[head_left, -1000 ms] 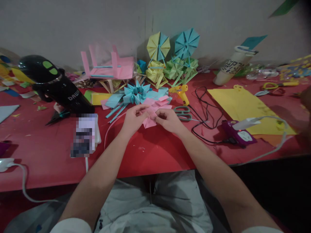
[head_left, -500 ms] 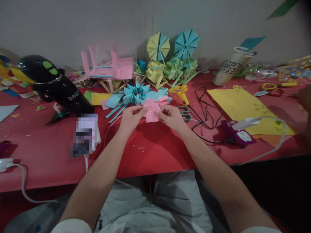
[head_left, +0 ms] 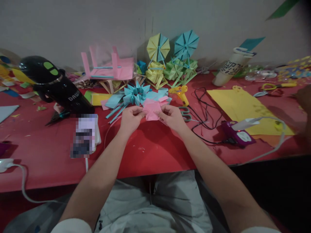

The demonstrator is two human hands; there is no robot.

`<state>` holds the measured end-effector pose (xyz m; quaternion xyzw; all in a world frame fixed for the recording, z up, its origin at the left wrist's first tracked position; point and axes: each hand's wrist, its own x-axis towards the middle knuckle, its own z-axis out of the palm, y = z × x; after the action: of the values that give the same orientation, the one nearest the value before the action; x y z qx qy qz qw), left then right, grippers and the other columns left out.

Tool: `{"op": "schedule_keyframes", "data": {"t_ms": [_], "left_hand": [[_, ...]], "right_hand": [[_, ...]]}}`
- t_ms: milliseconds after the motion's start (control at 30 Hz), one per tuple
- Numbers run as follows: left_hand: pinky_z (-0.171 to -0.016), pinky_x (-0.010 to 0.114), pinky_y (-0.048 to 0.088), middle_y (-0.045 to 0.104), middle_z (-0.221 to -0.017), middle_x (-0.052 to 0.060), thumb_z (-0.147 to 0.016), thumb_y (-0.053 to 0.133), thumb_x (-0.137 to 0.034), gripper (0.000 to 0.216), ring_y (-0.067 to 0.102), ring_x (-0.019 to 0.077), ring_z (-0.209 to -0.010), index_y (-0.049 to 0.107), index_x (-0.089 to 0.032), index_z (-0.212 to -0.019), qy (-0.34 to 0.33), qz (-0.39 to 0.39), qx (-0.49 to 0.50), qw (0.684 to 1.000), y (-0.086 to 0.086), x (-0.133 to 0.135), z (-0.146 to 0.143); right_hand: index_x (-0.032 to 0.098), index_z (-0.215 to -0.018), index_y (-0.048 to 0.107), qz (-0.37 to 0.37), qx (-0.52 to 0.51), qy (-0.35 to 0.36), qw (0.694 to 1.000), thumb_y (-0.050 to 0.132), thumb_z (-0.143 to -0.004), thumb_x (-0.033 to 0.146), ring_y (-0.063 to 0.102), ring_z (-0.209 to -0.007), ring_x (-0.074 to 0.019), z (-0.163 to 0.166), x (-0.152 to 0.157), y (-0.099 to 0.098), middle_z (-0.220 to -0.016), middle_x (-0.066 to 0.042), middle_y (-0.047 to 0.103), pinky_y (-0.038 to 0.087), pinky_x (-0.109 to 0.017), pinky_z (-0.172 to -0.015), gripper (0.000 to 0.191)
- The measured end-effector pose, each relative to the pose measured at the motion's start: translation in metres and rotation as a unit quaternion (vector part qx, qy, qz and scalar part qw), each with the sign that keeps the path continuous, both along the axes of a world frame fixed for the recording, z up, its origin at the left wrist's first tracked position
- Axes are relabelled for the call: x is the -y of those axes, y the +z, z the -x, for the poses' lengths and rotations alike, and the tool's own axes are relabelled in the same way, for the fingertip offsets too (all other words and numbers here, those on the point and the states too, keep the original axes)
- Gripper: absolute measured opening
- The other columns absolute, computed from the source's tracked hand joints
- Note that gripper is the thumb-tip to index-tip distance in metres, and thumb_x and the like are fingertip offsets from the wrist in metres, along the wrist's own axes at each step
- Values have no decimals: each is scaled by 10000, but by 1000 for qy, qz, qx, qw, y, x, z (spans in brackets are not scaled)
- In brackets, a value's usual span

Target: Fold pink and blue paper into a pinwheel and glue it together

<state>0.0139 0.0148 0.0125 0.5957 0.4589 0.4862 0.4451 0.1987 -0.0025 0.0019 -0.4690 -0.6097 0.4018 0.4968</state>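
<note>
Between both hands is a small piece of folded pink paper (head_left: 152, 108), held a little above the red table. My left hand (head_left: 131, 119) pinches its left edge between thumb and fingers. On the right edge, my right hand (head_left: 172, 117) grips it the same way. Just behind the paper lies a blue folded paper star (head_left: 136, 93), with thin blue paper sticks (head_left: 115, 114) to its left. A yellow glue gun (head_left: 180, 93) and grey-green handled scissors (head_left: 186, 114) lie close to my right hand.
On the red table (head_left: 145, 155), a black bottle (head_left: 63, 87) leans at left near a phone (head_left: 85, 136). Paper models (head_left: 158, 48) and a pink paper table (head_left: 123, 68) stand by the wall. At right are yellow sheets (head_left: 243, 110), a purple power socket (head_left: 238, 134) and a cup (head_left: 230, 66).
The pink paper has been tilted slightly and its lower edge sits a bit higher. Both hands keep their pinch and have barely moved.
</note>
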Motion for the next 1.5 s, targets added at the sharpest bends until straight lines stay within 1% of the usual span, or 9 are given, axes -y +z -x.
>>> {"op": "schedule_keyframes", "data": {"t_ms": [167, 300, 467, 533, 633, 733, 933, 1200, 1500], "left_hand": [[-807, 330, 553, 752, -794, 46, -701, 721, -210, 99, 689, 198, -805, 746, -163, -785, -14, -26, -22, 999, 0, -1, 0], [-809, 340, 561, 743, -785, 44, -672, 687, -169, 143, 692, 197, -788, 760, -167, -795, 15, -4, -8, 1000, 0, -1, -2], [-809, 365, 587, 741, -939, 78, -752, 632, -249, 167, 702, 193, -844, 721, -154, -857, -8, 154, 172, 973, 7, 1, -6], [-790, 345, 590, 729, -992, 94, -763, 678, -286, 199, 696, 193, -882, 701, -153, -908, -18, 178, 188, 966, 8, 3, -7], [-791, 291, 576, 706, -1078, 96, -661, 788, -167, 433, 680, 189, -977, 663, -181, -1075, -22, 168, 164, 972, 5, 5, -6], [-780, 274, 572, 688, -1137, 104, -609, 801, -78, 586, 682, 184, -986, 635, -201, -1158, -15, 174, 148, 973, 1, 5, -5], [-763, 310, 589, 726, -931, 78, -615, 815, -126, 472, 702, 171, -817, 667, -170, -1061, -33, 211, 162, 964, 0, 4, -8], [-654, 267, 555, 722, -773, 40, -590, 797, -151, 302, 676, 151, -687, 696, -144, -874, -43, 148, 116, 981, -6, 6, -10], [-649, 276, 529, 722, -805, 42, -601, 743, -164, 330, 669, 156, -681, 669, -150, -922, -12, 99, 46, 994, -10, 5, -10]], "right_hand": [[196, -701, 564, 15, -32, 0, 999, 758, -741, 509, 547, -485, -120, 1, 1, 2, -570, 24, 553, 476, -281, -505, 370], [179, -835, 668, -11, -47, -10, 999, 742, -750, 374, 684, -720, -183, 0, -1, -1, -788, -51, 700, 570, -367, -747, 225], [201, -866, 722, -90, -3, -23, 996, 637, -753, 195, 678, -1036, -220, -2, -2, -4, -1036, -80, 742, 505, -418, -985, 141], [218, -839, 739, -108, 6, -17, 994, 581, -765, 160, 666, -1081, -218, -3, -2, -4, -1056, -64, 745, 490, -421, -1015, 184], [235, -816, 756, -121, 1, 1, 993, 553, -799, 164, 668, -1084, -214, -4, -1, -2, -1052, -50, 750, 467, -426, -1044, 216], [242, -813, 759, -121, -4, 8, 993, 572, -829, 212, 668, -1080, -219, -4, 1, 0, -1045, -47, 753, 474, -426, -1029, 190], [228, -848, 739, -123, 18, 6, 992, 664, -849, 364, 654, -1085, -226, 1, 2, 0, -1072, -78, 730, 501, -431, -997, 156], [235, -1214, 630, -89, 43, 21, 995, 697, -819, 401, 649, -958, -181, 3, -1, -13, -1295, -121, 599, 577, -373, -865, 433], [243, -1091, 698, -130, 112, -8, 985, 682, -837, 366, 633, -897, -179, 2, 0, -8, -1179, -94, 647, 592, -339, -755, 282]]}}
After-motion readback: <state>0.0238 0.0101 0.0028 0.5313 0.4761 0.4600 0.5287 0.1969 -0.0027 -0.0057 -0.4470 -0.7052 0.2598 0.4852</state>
